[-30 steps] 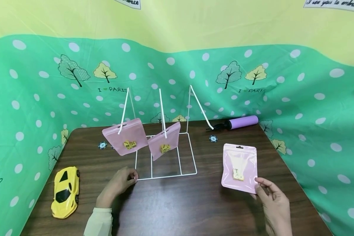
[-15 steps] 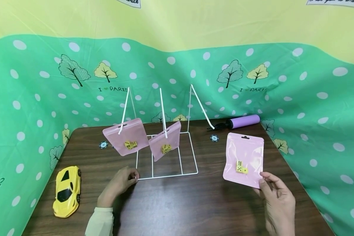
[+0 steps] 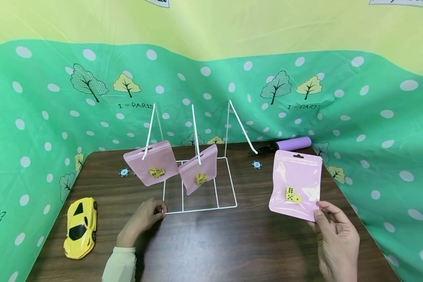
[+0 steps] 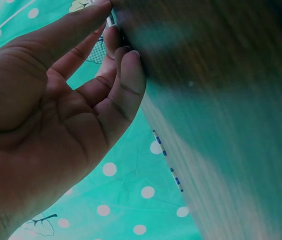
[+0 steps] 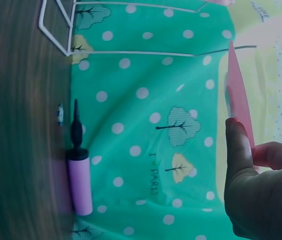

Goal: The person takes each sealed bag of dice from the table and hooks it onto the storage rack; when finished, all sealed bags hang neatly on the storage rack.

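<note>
My right hand pinches the lower right corner of a pink zip bag between thumb and fingers. Yellow dice show through its front, and a small hang hole is at its top. In the right wrist view the bag is seen edge-on. My left hand pinches the near left corner of a white wire rack. In the left wrist view the left hand's fingertips meet at the top, the wire mostly hidden. Two more pink bags with yellow dice hang on the rack's left and middle prongs; its right prong bears none.
A yellow toy car stands on the wooden table at the left. A purple hand pump lies at the back right. Poker chips lie on the table to either side. A green patterned cloth encloses the table.
My right hand has raised the pink bag and carried it slightly right and farther from me, its dice showing more clearly. The left hand stays on the rack's corner.
</note>
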Action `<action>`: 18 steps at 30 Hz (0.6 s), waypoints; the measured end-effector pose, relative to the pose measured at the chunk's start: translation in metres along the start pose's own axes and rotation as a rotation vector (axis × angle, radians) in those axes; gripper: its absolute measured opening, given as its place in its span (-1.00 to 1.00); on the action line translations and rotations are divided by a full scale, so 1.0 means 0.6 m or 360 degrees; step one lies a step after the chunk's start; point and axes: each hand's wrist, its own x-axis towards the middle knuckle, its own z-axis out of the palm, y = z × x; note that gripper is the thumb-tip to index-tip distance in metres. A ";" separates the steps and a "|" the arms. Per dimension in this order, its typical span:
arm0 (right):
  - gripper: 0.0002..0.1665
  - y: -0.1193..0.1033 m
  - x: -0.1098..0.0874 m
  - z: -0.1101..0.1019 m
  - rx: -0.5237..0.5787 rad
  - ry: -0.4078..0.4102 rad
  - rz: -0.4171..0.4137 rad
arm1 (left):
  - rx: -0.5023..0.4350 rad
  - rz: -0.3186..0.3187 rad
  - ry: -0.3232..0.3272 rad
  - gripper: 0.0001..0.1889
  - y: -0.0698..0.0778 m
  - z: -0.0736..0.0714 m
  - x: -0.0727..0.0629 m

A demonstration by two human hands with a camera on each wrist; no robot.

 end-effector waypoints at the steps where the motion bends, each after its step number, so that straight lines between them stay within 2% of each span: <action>1: -0.72 -0.001 -0.002 0.001 0.0017 -0.0018 -0.0008 | -0.0001 0.0000 -0.0002 -0.79 0.001 0.000 0.000; 6: -0.71 -0.007 -0.011 0.006 0.0046 -0.0064 -0.0015 | 0.0002 -0.0005 0.0002 -0.79 0.001 0.000 0.001; 12: -0.71 -0.014 -0.023 0.017 0.0025 -0.0022 -0.0024 | -0.0002 0.0009 0.0000 -0.80 -0.001 0.002 0.003; 18: -0.70 -0.015 -0.037 0.036 0.0083 -0.0074 -0.0136 | 0.0002 0.0011 0.0012 -0.79 -0.001 0.001 0.001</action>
